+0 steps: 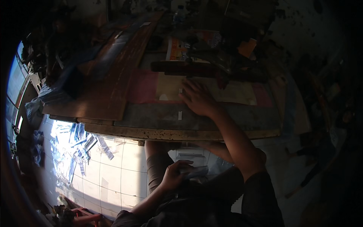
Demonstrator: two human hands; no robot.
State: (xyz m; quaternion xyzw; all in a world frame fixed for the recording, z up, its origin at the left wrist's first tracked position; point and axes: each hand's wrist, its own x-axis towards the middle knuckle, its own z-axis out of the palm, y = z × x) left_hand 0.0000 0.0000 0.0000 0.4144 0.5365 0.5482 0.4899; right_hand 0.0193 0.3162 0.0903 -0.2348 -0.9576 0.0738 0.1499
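Note:
My right hand (198,99) lies with its fingers stretched out on a long pale yellow strip (238,92) with pink ends, on the worktable. A small white slip (180,90) shows by its fingertips, and another white slip (180,115) lies nearer the table's front edge. Over my lap, my left hand (175,174) is closed round a thin, translucent plastic piece (197,172); whether it is one sheet or several I cannot tell. Just beyond the strip runs a dark bar (185,68), part of a dark device whose details are lost in shadow.
A brown board (102,98) covers the table's left side, with a bluish plastic strip (113,49) on it. Orange printed packaging (177,49) lies behind the bar. Plastic scraps (77,143) litter the sunlit tiles at left, near a red stool (87,217).

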